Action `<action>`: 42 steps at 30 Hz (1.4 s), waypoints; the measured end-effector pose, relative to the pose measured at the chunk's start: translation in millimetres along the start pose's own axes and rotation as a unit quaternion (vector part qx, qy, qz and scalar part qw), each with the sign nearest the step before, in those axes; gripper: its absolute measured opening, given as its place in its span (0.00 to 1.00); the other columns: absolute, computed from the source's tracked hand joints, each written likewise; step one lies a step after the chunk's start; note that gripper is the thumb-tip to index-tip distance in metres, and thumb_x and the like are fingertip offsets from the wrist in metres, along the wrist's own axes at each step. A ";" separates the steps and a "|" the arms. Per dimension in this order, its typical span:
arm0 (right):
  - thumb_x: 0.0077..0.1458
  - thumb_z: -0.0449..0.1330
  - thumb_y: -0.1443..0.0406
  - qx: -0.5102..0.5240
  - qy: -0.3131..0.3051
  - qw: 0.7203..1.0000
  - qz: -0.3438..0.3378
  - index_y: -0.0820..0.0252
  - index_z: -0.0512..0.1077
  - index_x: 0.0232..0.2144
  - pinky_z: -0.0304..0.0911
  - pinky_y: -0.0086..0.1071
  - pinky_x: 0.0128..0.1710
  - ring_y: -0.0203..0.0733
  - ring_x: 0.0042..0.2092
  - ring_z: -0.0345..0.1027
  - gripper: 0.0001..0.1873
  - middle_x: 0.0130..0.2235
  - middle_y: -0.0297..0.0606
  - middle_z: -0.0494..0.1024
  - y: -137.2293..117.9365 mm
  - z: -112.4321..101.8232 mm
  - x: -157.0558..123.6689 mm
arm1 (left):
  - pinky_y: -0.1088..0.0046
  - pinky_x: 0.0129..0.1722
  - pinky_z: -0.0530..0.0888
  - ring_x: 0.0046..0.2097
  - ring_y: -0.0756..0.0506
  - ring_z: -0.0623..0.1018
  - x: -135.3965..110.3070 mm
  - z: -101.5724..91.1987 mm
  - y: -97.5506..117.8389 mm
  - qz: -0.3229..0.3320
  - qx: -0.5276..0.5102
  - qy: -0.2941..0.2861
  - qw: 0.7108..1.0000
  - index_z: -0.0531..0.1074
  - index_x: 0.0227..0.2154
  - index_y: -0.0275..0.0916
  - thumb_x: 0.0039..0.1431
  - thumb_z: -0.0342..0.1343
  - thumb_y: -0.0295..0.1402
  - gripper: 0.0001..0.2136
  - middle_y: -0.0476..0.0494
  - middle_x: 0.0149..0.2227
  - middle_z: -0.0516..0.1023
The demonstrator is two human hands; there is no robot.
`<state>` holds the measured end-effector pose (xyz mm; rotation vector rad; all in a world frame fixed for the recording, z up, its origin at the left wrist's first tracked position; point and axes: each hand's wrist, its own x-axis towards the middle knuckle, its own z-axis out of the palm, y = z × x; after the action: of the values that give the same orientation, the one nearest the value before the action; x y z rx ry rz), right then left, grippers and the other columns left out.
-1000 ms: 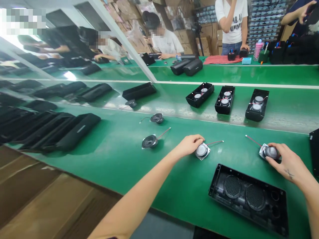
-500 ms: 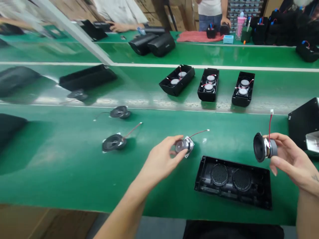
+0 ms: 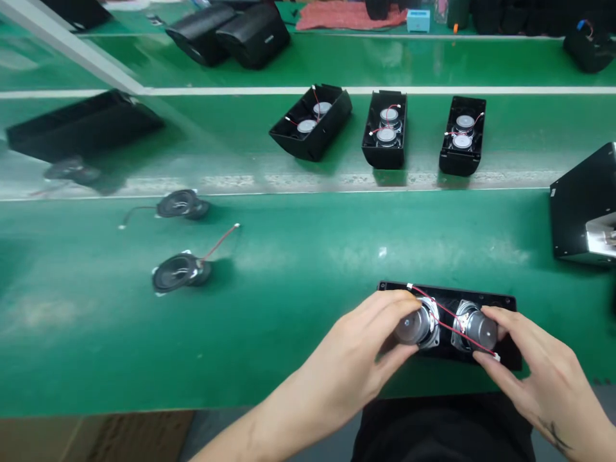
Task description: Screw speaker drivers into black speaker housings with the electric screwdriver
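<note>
My left hand [image 3: 373,343] grips a small speaker driver [image 3: 414,325] by its round magnet, thumb and fingers on either side. A second speaker driver [image 3: 481,328] is pinched the same way in my right hand [image 3: 529,359]. Both drivers are held magnet up over the black speaker housing [image 3: 510,301], and their red wires with white plugs cross between them. Whether the drivers touch the grilles below cannot be seen, since hands and drivers cover most of the housing. Two loose speaker drivers lie on the green bench to the left, one nearer [image 3: 178,273] and one farther [image 3: 180,204].
Beyond, on a strip of the green bench [image 3: 289,256], stand three black housings [image 3: 385,154] with drivers inside. A long black shell [image 3: 81,128] lies far left. On the right stands a black machine [image 3: 584,199]. A grey post [image 3: 91,48] slants across the upper left.
Both hands, each with its driver, have come together over the black housing: the left moved right and down, the right moved left. The drivers now face down. The view has tilted downward.
</note>
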<state>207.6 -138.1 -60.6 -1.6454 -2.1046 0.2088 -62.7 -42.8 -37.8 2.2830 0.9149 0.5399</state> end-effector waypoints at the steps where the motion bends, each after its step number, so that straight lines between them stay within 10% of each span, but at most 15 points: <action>1: 0.71 0.57 0.61 -0.017 0.002 1.000 -0.010 0.63 0.70 0.58 0.68 0.33 0.47 0.40 0.48 0.75 0.17 0.51 0.39 0.81 -3.3 0.5 1.4 | 0.69 0.58 0.79 0.57 0.45 0.79 -0.1 2.7 -0.9 0.013 0.021 -0.003 1.000 0.71 0.53 0.40 0.67 0.61 0.26 0.13 0.42 0.53 0.79; 11: 0.73 0.51 0.64 -0.102 -0.031 0.992 -0.069 0.66 0.75 0.53 0.55 0.41 0.42 0.45 0.43 0.71 0.17 0.50 0.42 0.82 -13.6 4.0 23.9 | 0.62 0.52 0.83 0.55 0.40 0.80 4.7 18.7 -5.9 0.115 0.168 -0.027 0.979 0.72 0.50 0.33 0.69 0.52 0.21 0.10 0.37 0.52 0.80; 21: 0.69 0.57 0.66 -0.115 -0.084 0.987 -0.069 0.66 0.73 0.56 0.55 0.42 0.44 0.47 0.44 0.70 0.16 0.50 0.43 0.82 -10.8 2.1 26.8 | 0.63 0.58 0.81 0.60 0.41 0.78 11.2 15.2 -3.4 0.084 0.160 -0.116 0.977 0.71 0.55 0.36 0.71 0.50 0.21 0.14 0.38 0.57 0.78; 42: 0.70 0.57 0.67 -0.067 -0.096 0.987 -0.115 0.68 0.75 0.55 0.58 0.42 0.48 0.44 0.46 0.72 0.15 0.53 0.40 0.82 3.5 -4.2 28.1 | 0.59 0.58 0.81 0.62 0.36 0.77 6.3 12.6 -6.7 0.108 0.177 -0.121 0.971 0.73 0.56 0.32 0.67 0.49 0.18 0.17 0.33 0.59 0.77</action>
<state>207.5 -111.1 -51.0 -1.4898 -2.4813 0.1595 -54.4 -39.3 -50.6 2.7196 0.6874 0.1856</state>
